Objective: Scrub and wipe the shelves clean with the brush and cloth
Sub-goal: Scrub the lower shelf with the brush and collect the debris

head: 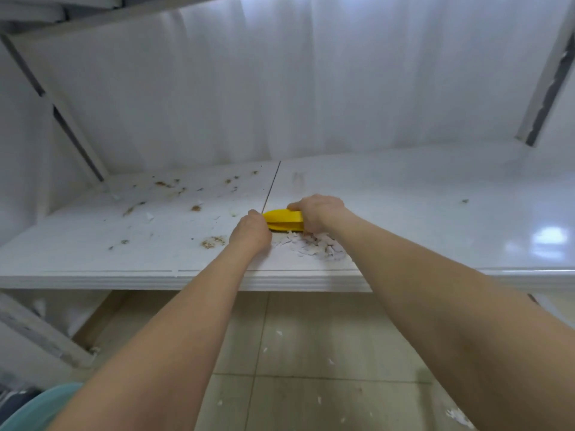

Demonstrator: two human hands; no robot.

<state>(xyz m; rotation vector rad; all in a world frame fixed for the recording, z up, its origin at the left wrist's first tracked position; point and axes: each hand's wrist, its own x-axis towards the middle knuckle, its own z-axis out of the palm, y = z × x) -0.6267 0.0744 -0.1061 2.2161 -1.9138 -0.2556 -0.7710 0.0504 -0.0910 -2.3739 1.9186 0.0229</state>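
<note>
Both my hands are out on the white shelf, meeting at the yellow brush, which lies flat on the board just right of the dark seam between two panels. My right hand grips the brush's right end: the fingers are curled down over its top edge, closed tight on the plastic, knuckles toward me. My left hand sits against the brush's left tip with the back of the hand facing me; its fingers are bent under and hidden, so I cannot tell whether they clamp the tip or only lie against it.

Just in front of the brush, between my wrists, lies a heap of white flakes. Brown crumbs are scattered over the left panel, some near my left wrist, more toward the back wall. A single dark speck sits well apart on the glossy right side. Below the shelf edge the tiled floor carries a few white scraps
</note>
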